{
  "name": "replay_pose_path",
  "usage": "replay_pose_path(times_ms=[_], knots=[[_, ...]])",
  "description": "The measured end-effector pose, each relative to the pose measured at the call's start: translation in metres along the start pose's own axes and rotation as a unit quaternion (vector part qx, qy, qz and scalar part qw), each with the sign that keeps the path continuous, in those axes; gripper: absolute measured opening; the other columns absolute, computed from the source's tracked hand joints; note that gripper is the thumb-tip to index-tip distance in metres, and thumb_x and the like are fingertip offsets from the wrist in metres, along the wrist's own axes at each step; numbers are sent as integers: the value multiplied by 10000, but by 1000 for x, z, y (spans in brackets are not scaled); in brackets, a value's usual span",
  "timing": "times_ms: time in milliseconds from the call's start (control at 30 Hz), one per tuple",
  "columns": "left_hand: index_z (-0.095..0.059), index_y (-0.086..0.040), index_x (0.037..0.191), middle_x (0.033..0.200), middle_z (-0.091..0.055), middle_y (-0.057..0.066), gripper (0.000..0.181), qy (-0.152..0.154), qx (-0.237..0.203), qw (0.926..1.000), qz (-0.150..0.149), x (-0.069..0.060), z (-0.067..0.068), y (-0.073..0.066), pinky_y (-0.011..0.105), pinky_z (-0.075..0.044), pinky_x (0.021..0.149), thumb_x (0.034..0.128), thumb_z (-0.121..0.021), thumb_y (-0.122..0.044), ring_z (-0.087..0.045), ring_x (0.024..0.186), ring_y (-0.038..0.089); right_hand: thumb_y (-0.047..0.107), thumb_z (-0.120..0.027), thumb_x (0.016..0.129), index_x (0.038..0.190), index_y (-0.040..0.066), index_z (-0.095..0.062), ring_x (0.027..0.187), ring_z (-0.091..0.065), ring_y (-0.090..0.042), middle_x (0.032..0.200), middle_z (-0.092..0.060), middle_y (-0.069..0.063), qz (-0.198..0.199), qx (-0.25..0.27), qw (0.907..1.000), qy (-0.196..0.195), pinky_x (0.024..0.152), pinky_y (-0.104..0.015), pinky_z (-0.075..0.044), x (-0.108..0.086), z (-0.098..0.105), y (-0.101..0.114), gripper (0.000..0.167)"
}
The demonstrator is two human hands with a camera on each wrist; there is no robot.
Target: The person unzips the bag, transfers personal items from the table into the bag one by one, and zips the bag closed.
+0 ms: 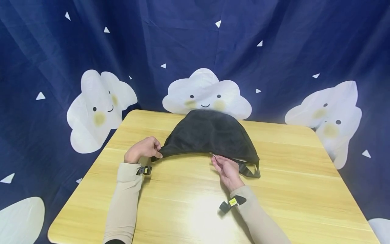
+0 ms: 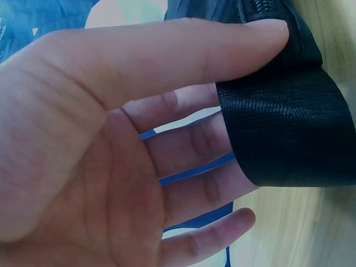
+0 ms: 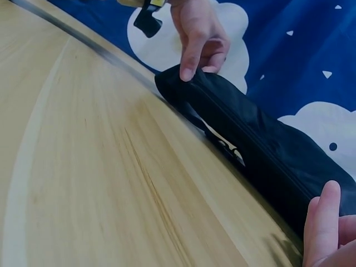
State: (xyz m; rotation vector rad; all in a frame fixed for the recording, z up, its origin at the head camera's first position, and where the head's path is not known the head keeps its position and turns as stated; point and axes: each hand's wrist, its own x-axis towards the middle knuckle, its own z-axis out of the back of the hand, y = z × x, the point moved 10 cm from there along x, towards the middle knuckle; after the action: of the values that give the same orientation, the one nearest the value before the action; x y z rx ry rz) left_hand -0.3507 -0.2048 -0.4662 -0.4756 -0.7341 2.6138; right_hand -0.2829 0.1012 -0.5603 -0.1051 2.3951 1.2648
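Observation:
A black waist bag (image 1: 210,134) lies on the table with its curved side toward the curtain and its zipped edge toward me. My left hand (image 1: 144,149) pinches the bag's left end between thumb and fingers. The left wrist view shows that thumb on the fabric beside the zipper teeth (image 2: 267,8), with a wide black strap (image 2: 289,130) hanging over the fingers. At the middle of the near edge, my right hand (image 1: 228,171) pinches a small metal zipper pull (image 1: 213,155). A pale sliver shows along the edge right of that hand.
The bag's black strap and buckle (image 1: 250,172) lie at its right end on the wooden table (image 1: 182,203). Behind the table hangs a dark blue curtain (image 1: 189,37) with printed clouds. Each sleeve has a black wrist band.

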Motion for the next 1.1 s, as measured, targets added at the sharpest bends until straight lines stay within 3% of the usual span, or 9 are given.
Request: replay_pose_path(times_ms=[533, 833, 1100], knots=[[-609, -108, 702, 602, -425, -79, 240, 1, -12, 10000, -3, -1, -1, 1, 270, -378, 648, 800, -829, -99, -386, 588, 101, -65, -571, 988, 1085, -63, -657, 789, -753, -103, 818, -768, -48, -50, -22, 10000, 75, 789, -208, -605, -2, 6, 2, 131], [-607, -111, 703, 604, -423, -82, 240, -3, -45, 10000, -27, 0, 0, 2, 271, -374, 648, 799, -827, -105, -380, 587, 102, -85, -547, 986, 956, 0, -693, 801, -762, -123, 829, -775, -65, -140, 72, 9996, 231, 811, -229, -609, -4, 4, 4, 171], [-605, -117, 690, 602, -430, -84, 248, -14, -57, 10000, 10, 0, 0, 2, 276, -376, 651, 792, -831, -109, -378, 588, 105, -85, -527, 995, 1083, -61, -642, 858, -770, -148, 860, -777, -84, -150, -22, 9993, 349, 846, -272, -614, -6, 2, 6, 147]])
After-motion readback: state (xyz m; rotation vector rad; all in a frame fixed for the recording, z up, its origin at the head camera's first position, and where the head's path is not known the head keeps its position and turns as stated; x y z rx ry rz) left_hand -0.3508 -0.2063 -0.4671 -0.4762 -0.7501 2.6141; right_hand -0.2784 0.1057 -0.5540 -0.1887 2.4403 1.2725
